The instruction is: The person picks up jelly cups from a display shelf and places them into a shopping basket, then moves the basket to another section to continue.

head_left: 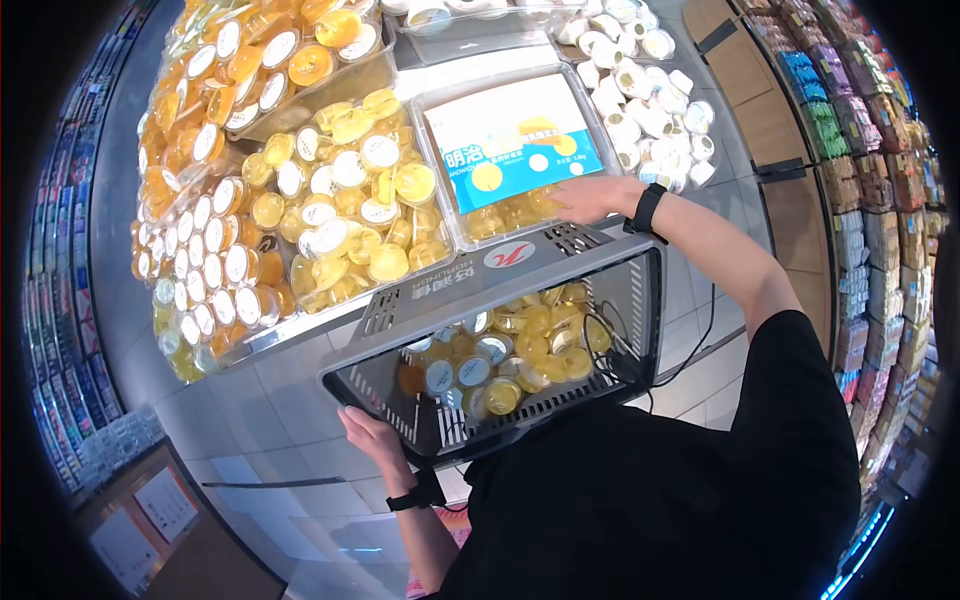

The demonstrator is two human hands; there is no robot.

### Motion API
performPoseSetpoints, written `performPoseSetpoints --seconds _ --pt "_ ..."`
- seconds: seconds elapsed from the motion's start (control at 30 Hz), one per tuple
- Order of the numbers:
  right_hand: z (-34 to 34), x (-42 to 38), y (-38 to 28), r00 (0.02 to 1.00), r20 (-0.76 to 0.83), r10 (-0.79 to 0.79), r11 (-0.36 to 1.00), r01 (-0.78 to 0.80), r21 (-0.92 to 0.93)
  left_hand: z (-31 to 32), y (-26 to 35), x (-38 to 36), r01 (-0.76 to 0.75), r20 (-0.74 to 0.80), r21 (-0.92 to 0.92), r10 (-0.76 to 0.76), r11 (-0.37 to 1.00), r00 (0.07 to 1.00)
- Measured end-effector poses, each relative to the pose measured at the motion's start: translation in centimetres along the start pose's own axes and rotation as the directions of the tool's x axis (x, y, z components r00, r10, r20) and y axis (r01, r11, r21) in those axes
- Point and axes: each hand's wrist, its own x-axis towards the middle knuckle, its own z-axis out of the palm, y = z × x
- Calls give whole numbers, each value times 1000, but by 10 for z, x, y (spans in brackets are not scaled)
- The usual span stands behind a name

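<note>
Yellow cups (pixel 490 222) — between sign (pixel 510 150) and basket (pixel 440 287)

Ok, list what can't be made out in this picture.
All in the head view:
Right hand: its fingertips blend with the yellow cups, so whether they hold one is unclear.
Basket: its lower cups are hidden beneath the top ones.
Sign: its smallest print is too small to read.
Orange cups: the pile is cut off by the top edge.
Shelf packets: labels too small and blurred.
</note>
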Motion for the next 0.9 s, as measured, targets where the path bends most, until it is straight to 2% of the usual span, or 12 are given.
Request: performPoseSetpoints --seconds 0.07,0.2,0.37,0.5,0.57,0.6,0.63,0.7,0.77,0.8,0.87,0.9 --pt "0 -1 3 983 150 102 992 -111 54 1 0 0 -4 -1 -30 4 1000 1000" --pt "5 3 10 978 171 122 967 -155 200 1 -2 -1 -17 -6 -45 17 999 1000" --pt "-16 -22 24 996 74 -47 969 28 246 -3 -1 0 -57 -10 -66 56 996 998" --pt "-110 -134 -38 919 -386 84 912 86 402 -1 2 -2 -3 23 -228 9 974 1000" --pt "-125 -194 -87 889 -449 94 894 123 431 -6 2 -3 -61 -10 38 62 997 998" --pt "-127 -216 -122 902 -432 19 860 206 468 -6 5 -4 -46 -21 -43 45 998 999" --pt "-110 -222 -141 951 -308 3 731 208 650 -4 9 -4 -47 -34 -129 43 991 998" --pt "-58 -197 -164 968 -148 -203 704 249 665 -6 6 -3 -150 -72 22 151 988 986" --pt "30 -143 -167 955 16 -296 761 226 609 -8 0 -4 -81 -23 63 83 995 996" --pt "71 -118 -167 957 -30 -289 865 275 420 -11 3 -2 -98 -43 40 99 994 994" --pt "147 -78 -168 997 -73 -20 996 26 84 -8 10 -8 -133 -100 -96 123 987 987" --pt "157 -81 -179 992 -93 81 989 -68 132 -4 7 -12 -135 -97 -117 124 984 988"
